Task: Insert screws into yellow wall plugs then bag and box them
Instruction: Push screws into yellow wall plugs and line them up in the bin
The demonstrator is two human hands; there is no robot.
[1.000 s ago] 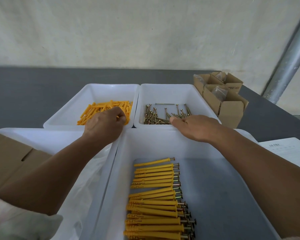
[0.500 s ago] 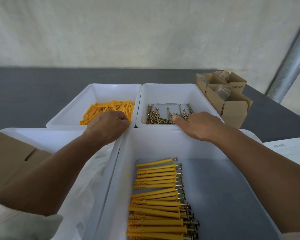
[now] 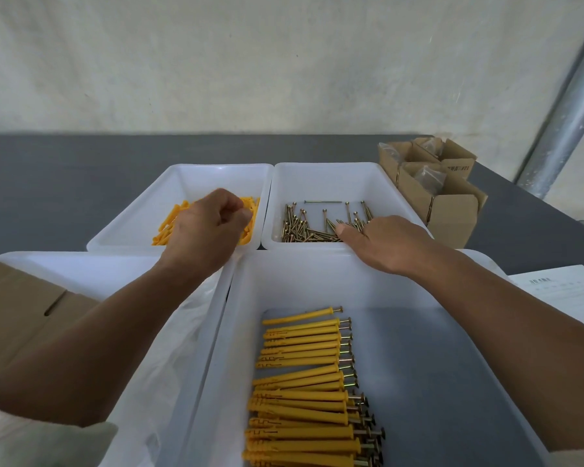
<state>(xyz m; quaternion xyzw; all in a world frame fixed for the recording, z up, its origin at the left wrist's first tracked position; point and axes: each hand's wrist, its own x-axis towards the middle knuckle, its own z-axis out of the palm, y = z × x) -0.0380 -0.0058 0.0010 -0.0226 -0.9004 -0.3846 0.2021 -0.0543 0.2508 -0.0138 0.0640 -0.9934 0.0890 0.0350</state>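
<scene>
Fingers (image 3: pixel 232 213) of left hand (image 3: pixel 206 230) curl over plugs (image 3: pixel 166 226), grasp unclear; right hand (image 3: pixel 390 244) reaches into screws (image 3: pixel 300 227), fingers mostly hidden, cannot tell if grasping

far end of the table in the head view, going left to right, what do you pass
tray of yellow wall plugs → tray of screws → cardboard boxes → metal pole
</scene>
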